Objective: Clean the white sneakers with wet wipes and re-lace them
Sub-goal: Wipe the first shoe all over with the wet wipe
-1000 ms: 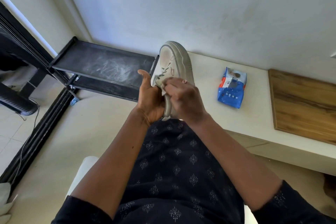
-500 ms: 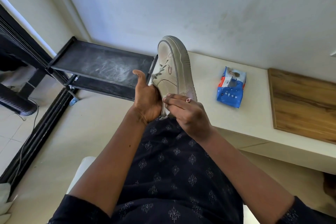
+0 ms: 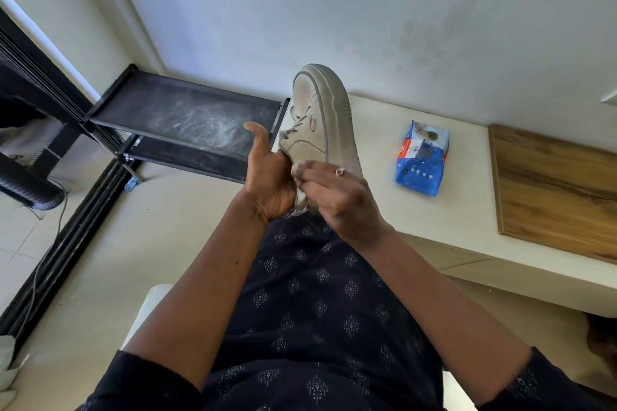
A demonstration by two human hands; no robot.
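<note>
The person sits with a white sneaker (image 3: 320,117) held up over their lap, in front of the near edge of the counter (image 3: 460,210). The toe points up and away toward the wall, and the sole faces right. The left hand (image 3: 270,177) grips the sneaker at its heel end. Its thumb (image 3: 257,140) sticks up beside the laces (image 3: 297,123), and the rest of the hand wraps round the shoe where I can't see it.

The right hand (image 3: 337,197) presses a wet wipe (image 3: 300,192) against the sneaker's side, low down near the heel. Its fingers (image 3: 317,170) are bunched together and clamped on the wipe, and one of them wears a ring (image 3: 339,172).

A blue pack of wipes (image 3: 421,158) lies flat on the counter just right of the sneaker, nearer the wall than the front edge. A wooden board (image 3: 554,183) covers the counter's right end. A dusty black shoe rack (image 3: 187,113) stands past the counter's left end.
</note>
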